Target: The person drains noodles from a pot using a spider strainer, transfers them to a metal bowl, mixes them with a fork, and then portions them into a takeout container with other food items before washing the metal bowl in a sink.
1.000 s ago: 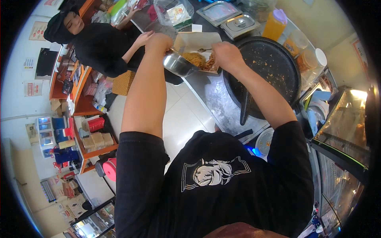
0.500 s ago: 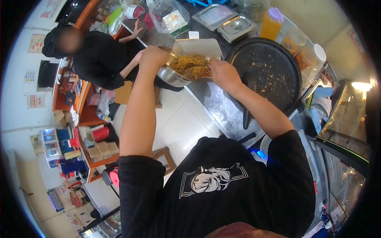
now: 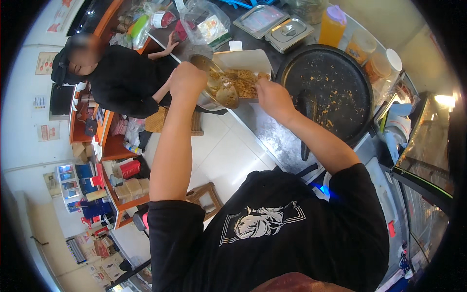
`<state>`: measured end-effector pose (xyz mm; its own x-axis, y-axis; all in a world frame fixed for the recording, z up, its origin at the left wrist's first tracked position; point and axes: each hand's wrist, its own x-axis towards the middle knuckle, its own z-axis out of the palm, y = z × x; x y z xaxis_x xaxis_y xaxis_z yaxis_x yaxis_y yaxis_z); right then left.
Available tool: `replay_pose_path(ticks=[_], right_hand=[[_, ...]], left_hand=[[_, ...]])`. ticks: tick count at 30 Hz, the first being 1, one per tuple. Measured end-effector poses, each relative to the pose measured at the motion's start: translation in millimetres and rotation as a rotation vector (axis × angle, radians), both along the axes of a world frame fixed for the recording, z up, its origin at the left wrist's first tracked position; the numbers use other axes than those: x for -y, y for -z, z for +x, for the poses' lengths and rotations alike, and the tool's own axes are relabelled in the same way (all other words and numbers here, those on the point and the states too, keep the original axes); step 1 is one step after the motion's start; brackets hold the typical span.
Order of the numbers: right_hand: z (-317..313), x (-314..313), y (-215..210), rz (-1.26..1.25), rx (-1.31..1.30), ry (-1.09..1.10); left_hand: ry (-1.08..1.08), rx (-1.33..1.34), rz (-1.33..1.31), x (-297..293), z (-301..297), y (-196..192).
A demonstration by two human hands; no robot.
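My left hand [image 3: 188, 79] is closed on the rim of a metal bowl [image 3: 208, 100], tipped toward an open white paper takeaway box [image 3: 262, 59]. Brown noodles [image 3: 247, 85] fill the box, and some cling inside the bowl. At the box's right end my right hand [image 3: 273, 96] is closed on a utensil whose thin metal part shows near the bowl's mouth; its exact kind is hard to make out. Right of the box lies a large round black pan [image 3: 335, 104] with food crumbs and a dark handled tool in it.
A person in black [image 3: 121, 80] stands at the counter's left, one hand resting on it. Lidded metal containers [image 3: 289, 33], a bottle of orange liquid [image 3: 332, 28] and plastic tubs [image 3: 361, 46] line the back. A plastic bag [image 3: 202, 22] lies at the far left.
The bowl has tipped further, and noodles have passed from it into the box. My right hand remains by the box's right end.
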<state>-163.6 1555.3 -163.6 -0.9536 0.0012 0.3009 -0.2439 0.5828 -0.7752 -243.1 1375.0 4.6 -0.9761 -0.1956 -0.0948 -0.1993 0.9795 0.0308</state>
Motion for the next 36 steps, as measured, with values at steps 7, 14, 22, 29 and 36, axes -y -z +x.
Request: replay_pose_path(ticks=[7,14,22,29,36], right_hand=[[26,12,10,0.152,0.325,-0.221],[18,-16,-4,0.047,0.149,-0.114],[6,-24,14,0.168,0.2,-0.193],[33,7,-16,-0.017,0.321,-0.246],[11,17,21,0.091,0.251,-0.056]], left_hand=[[-0.011,-0.006,-0.003,2,5,-4],[0.092,-0.127,0.088,28,27,3],[0.172,-0.248,0.114,38,42,26],[0.154,-0.361,0.321,68,42,53],[0.113,-0.436,0.357,69,52,57]])
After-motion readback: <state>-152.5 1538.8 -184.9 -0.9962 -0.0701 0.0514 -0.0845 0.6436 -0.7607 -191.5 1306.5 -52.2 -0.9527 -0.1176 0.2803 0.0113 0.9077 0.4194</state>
